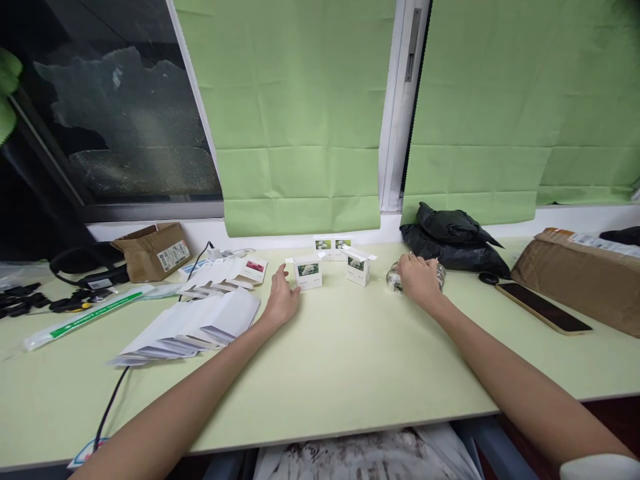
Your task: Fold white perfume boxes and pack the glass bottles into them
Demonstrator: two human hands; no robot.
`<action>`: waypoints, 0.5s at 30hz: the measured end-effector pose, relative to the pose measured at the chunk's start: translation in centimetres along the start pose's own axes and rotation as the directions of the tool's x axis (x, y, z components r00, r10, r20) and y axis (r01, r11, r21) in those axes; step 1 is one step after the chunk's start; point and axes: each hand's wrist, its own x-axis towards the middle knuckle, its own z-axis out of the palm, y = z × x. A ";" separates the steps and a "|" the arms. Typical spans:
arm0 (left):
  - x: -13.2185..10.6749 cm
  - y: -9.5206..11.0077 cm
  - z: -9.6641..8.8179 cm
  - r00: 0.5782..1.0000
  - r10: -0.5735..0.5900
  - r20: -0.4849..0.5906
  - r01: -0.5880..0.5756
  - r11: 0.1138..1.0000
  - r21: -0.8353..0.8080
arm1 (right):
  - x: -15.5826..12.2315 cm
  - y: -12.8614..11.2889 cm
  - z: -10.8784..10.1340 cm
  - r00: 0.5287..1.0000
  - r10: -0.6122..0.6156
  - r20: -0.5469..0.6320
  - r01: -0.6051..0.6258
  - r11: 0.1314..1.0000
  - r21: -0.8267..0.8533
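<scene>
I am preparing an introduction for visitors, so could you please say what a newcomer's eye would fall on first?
Most likely the large green curtains hanging behind the table. Next, perhaps, the left hand beside a small white flower-print box near the centre, and, farther right, the right hand over a shiny round item. Toward the right, a black plastic bag lies near a brown carton.

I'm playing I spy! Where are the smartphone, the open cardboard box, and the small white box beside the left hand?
Smartphone (544,309), head view: its dark screen.
Open cardboard box (146,259), head view: its brown side.
Small white box (308,271), head view: the flower picture on its front.
</scene>
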 end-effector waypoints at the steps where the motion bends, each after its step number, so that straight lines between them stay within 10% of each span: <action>1: 0.0 0.1 -0.1 1.000 0.001 -0.004 -0.001 1.000 0.001 | 0.0 0.0 -0.1 1.000 -0.002 -0.015 0.002 1.000 0.002; 8: -0.7 2.4 -0.7 0.983 0.122 -0.135 -0.116 0.992 0.057 | 0.2 0.1 -1.5 0.950 0.075 -0.304 -0.051 0.995 0.085; 15: -1.7 6.3 -2.6 0.877 0.341 -0.339 -0.358 0.934 0.011 | -0.7 -1.2 -3.7 0.830 0.149 -0.537 0.097 0.910 0.403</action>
